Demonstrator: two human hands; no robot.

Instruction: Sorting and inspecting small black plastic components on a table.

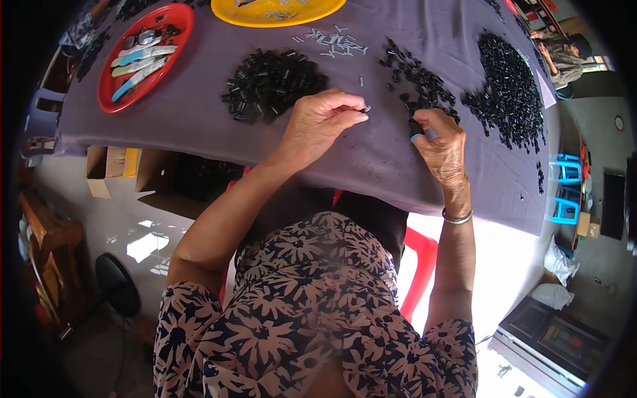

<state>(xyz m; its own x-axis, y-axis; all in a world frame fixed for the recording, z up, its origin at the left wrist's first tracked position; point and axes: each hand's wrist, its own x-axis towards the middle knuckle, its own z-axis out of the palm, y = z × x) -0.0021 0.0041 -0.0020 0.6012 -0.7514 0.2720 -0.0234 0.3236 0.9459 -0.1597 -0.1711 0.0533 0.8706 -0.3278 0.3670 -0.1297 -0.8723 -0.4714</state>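
Observation:
My left hand (pixel 320 126) is held above the purple cloth, thumb and forefinger closed on a small part with a pale tip (pixel 367 109). The rest of that part is hidden by the fingers. My right hand (pixel 439 147) is at the near end of a loose strip of small black plastic pieces (pixel 424 85), its fingers curled together. A black cover with a blue edge (pixel 415 131) shows at its thumb. What these fingers pinch, if anything, is hidden. Left of my left hand lies a heap of larger black cylindrical pieces (pixel 271 83). Short clear pins (pixel 340 44) are scattered beyond my hands.
A big pile of small black pieces (pixel 509 86) spreads at the right. At the far left stands a red tray (pixel 106 86) with strips, and farther back a yellow tray (pixel 312 18). Below the table edge is an open cardboard box (pixel 174 202). Another person (pixel 564 56) is at far right.

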